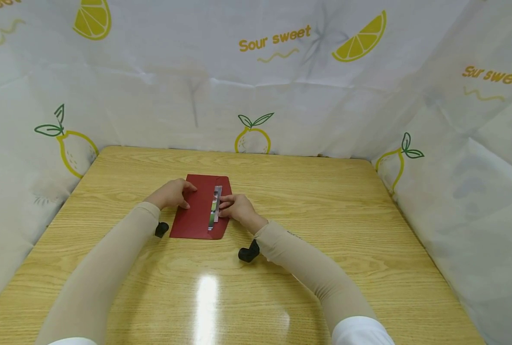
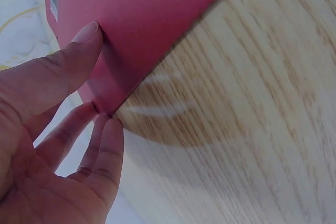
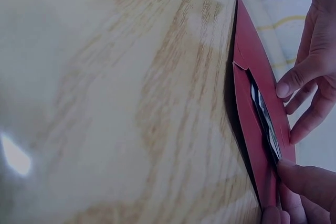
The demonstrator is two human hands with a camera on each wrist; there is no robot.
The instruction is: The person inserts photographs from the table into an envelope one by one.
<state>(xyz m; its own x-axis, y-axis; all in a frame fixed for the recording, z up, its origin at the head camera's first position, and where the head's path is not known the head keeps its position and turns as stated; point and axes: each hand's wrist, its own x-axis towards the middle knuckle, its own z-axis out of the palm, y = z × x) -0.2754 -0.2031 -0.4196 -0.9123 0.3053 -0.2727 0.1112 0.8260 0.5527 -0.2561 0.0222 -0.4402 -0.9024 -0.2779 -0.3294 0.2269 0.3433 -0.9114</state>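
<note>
A red paper envelope (image 1: 199, 206) lies on the table, its flap side turned to the right. Out of its opening shows a narrow strip of glossy photos (image 1: 213, 211), their inner part hidden inside the envelope. At the envelope's left side my left hand (image 1: 174, 191) rests with spread thumb and fingertips touching the paper near its edge. From the right, my right hand (image 1: 240, 209) pinches the photos at the opening between thumb and fingers. In the right wrist view the photos (image 3: 265, 121) appear as a dark, shiny edge within the envelope's slit.
The wooden table (image 1: 316, 206) extends to the right and toward me. A white curtain (image 1: 174, 96) printed with lemons hangs behind it and along the sides. Black wrist-worn pieces show near both hands, one by the right wrist (image 1: 249, 251). Light reflects off the table's front.
</note>
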